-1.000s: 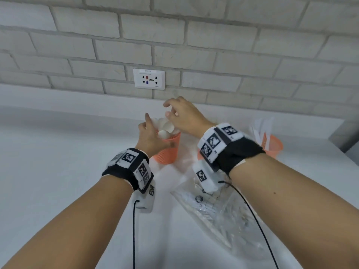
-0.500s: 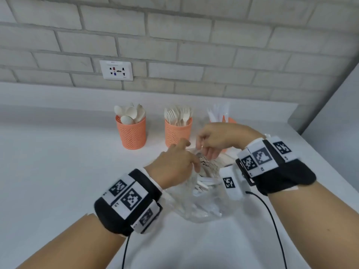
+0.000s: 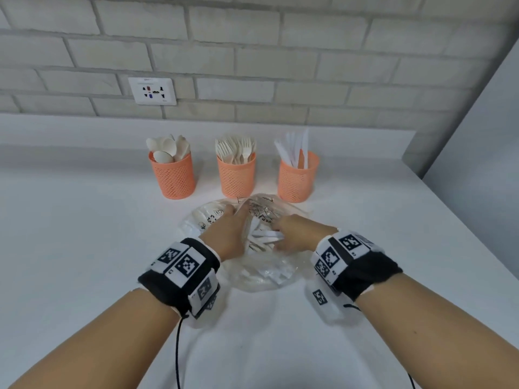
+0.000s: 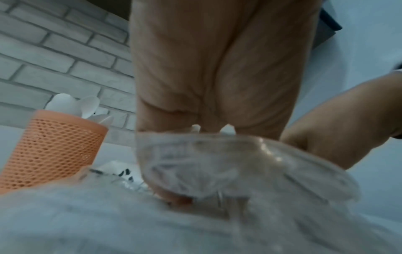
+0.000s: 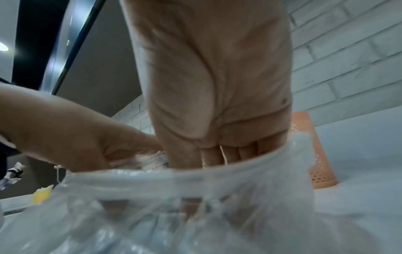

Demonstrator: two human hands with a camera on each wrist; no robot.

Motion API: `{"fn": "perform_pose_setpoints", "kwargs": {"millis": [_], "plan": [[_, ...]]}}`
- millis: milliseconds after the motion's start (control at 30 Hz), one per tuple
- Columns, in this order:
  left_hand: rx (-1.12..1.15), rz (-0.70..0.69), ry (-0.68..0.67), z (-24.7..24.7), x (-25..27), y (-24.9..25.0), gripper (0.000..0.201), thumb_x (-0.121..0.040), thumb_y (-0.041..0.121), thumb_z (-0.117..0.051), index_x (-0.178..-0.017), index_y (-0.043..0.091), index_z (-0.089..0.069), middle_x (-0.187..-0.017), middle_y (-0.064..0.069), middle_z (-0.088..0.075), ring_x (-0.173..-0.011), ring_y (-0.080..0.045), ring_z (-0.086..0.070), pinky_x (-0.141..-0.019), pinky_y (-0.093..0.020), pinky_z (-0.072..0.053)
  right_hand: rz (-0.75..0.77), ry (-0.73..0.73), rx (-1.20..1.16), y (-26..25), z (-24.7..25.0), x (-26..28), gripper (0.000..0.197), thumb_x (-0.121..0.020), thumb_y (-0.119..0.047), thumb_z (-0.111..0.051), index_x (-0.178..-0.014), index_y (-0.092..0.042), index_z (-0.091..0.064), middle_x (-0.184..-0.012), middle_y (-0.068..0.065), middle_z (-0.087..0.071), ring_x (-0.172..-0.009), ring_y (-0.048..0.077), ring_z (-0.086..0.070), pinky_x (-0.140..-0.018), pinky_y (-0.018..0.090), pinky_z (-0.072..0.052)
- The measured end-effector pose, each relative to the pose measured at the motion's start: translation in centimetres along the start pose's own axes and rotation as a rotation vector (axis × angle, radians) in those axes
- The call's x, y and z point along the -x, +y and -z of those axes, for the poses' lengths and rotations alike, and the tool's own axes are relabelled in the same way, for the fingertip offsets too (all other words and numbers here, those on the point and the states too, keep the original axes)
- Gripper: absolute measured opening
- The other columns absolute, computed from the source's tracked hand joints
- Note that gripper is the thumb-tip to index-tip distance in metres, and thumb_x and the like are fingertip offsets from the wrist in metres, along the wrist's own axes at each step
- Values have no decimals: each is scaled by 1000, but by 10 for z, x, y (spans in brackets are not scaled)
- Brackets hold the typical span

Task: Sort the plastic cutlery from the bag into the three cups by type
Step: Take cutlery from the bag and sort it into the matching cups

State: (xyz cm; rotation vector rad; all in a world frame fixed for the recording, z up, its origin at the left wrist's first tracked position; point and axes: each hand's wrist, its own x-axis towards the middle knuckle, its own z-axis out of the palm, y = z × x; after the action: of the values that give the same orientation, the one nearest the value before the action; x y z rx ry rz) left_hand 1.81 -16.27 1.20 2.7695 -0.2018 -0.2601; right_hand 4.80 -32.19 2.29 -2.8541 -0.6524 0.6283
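Observation:
Three orange mesh cups stand in a row at the back: the spoon cup (image 3: 172, 175) (image 4: 54, 151) on the left, the fork cup (image 3: 237, 175) in the middle and the knife cup (image 3: 297, 181) (image 5: 315, 154) on the right. In front of them lies a clear plastic bag (image 3: 264, 273) (image 4: 239, 154) (image 5: 195, 189) holding white cutlery (image 3: 265, 237). My left hand (image 3: 236, 214) (image 4: 180, 197) pinches the bag's rim and holds the mouth apart. My right hand (image 3: 276, 234) (image 5: 191, 206) is inside the bag, its fingers and thumb curled around a white handle. The plastic blurs both sets of fingertips.
The white table (image 3: 84, 248) ends at an edge on the right, beside a grey wall (image 3: 477, 164). A brick wall with a socket (image 3: 151, 90) runs behind the cups. A small yellow object (image 5: 42, 195) shows at the far left of the right wrist view.
Both hands left the spoon cup and came back to the bag. The left hand took hold of the rim, and the right hand went from the mouth down into the cutlery.

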Motion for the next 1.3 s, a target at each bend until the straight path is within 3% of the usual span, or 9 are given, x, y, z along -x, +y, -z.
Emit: {"fn": "perform_pose_setpoints", "kwargs": {"millis": [200,300,467,733,900,1000,1067,1133,1300], "plan": [[97,-68,54,2,7,7,87,-81,-2,-57,-149,25,-11,-127,-12,-33,-100,-31,-55,-80,-28,-46,30,106,-60,-1,0,-6,16,-90,-15,-57,-99,-4,-64,-95,7,-65,-85,23,-62,-70,26,-45],[147,-55,94,6,8,7,72,-82,-2,-52,-145,22,-26,-128,-13,-33,-111,-32,-51,-87,-30,-44,50,217,-489,7,16,-3,10,-88,-6,-60,-96,-3,-65,-68,-2,-58,-52,11,-56,-49,16,-47],[181,-62,96,8,7,8,75,-82,1,-55,-148,13,-20,-134,-11,-34,-124,-28,-41,-95,-27,-36,-14,319,-1043,-3,15,-6,14,-86,0,-62,-98,6,-64,-62,11,-59,-46,11,-55,-45,17,-49],[229,-39,80,9,3,-1,81,-81,0,-55,-150,19,-16,-138,-10,-32,-120,-28,-45,-84,-22,-37,58,647,-809,-5,66,19,8,-78,2,-62,-79,10,-63,-56,1,-46,-43,8,-41,-39,15,-31],[261,-71,85,5,0,5,87,-79,-1,-57,-150,18,-9,-143,-9,-29,-131,-26,-36,-98,-29,-37,41,360,-471,-32,59,9,25,-85,-9,-55,-61,-10,-47,-57,-2,-40,-47,10,-36,-40,14,-28],[330,-82,141,3,-2,2,93,-74,-4,-59,-150,17,-11,-144,-10,-30,-132,-27,-35,-101,-31,-36,69,371,-491,-44,32,-6,7,-86,-8,-54,-82,-11,-60,-77,2,-58,-70,15,-53,-58,18,-40],[374,-78,188,2,-2,-1,91,-74,-3,-61,-149,17,-15,-141,-10,-34,-130,-27,-38,-102,-31,-36,91,367,-464,-44,15,-15,25,-84,-5,-55,-109,-8,-61,-103,5,-63,-96,17,-57,-80,22,-45],[403,-71,228,2,-2,-2,92,-75,-2,-62,-149,19,-13,-139,-10,-36,-126,-27,-42,-100,-33,-38,62,274,-351,-42,0,-21,26,-85,-2,-53,-109,-3,-61,-108,10,-64,-105,22,-58,-80,23,-47],[358,-65,190,6,-4,-6,95,-77,-2,-59,-151,21,-3,-146,-9,-29,-130,-27,-39,-100,-30,-36,-2,279,-499,-29,8,-8,18,-96,-17,-45,-80,-14,-55,-70,-5,-52,-64,6,-49,-58,22,-37]]}}
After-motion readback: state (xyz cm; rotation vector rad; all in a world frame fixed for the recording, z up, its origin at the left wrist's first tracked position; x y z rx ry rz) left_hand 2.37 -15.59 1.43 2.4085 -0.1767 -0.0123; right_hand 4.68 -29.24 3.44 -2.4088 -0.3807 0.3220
